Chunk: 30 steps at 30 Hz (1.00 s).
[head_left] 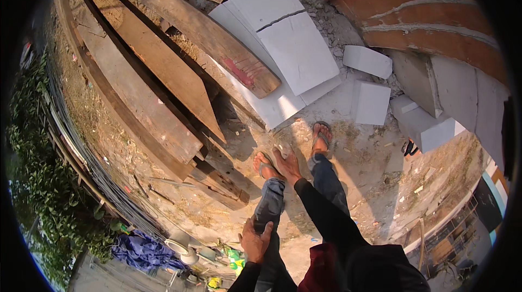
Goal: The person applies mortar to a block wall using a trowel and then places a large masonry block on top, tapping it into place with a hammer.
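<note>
The left hand has parted, unclenched fingers. Whether the right hand grasps the blurred pale fragment is unclear.

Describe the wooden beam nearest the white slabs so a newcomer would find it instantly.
Start at the big spread of timber filling the upper left of the view. Its rightmost long beam runs down toward the feet, its near end partly hiding the white slabs. Unlike the neighbouring pieces, it has a red smear close to that end.
</note>
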Tool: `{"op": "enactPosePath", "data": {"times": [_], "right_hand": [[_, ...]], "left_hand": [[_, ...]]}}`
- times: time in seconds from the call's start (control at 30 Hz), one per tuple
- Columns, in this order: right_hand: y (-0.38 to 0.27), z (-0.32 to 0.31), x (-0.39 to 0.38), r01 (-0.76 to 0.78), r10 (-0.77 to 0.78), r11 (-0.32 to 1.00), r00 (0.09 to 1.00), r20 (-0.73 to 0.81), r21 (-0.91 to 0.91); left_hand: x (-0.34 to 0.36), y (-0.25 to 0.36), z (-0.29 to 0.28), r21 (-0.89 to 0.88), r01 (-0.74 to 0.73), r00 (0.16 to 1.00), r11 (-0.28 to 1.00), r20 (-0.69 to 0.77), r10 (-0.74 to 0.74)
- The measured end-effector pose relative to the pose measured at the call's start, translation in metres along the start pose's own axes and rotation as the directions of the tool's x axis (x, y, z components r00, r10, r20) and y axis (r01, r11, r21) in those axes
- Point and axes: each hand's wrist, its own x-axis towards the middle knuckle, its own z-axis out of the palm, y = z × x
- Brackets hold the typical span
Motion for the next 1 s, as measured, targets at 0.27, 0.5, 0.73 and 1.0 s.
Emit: {"op": "enactPosePath", "data": {"times": [0.27, 0.5, 0.73, 1.0], "right_hand": [[-0.062, -0.058, 0.003, -0.050, 0.007, 0.928, 0.993, 0.116, 0.370], [-0.114, -0.011, 0.153, -0.073, 0.076, 0.746, 0.997, 0.025, 0.662], [-0.134, 0.030, 0.188, 0.003, 0.201, 0.727, 0.955, -0.216, 0.687], [-0.122, 0.033, 0.199, 0.107, 0.092, 0.855, 0.932, -0.351, 0.508]], "left_hand": [[0.179, 0.131, -0.045, -0.786, 0.040, 0.979, 0.616, 0.154, 0.133], [0.384, 0.257, -0.022, -0.921, -0.126, 0.974, 0.368, -0.045, 0.221], [0.439, 0.270, -0.018, -0.844, -0.373, 0.917, 0.386, -0.272, 0.292], [0.457, 0.304, -0.044, -0.781, -0.518, 0.854, 0.349, -0.495, 0.161]]}}
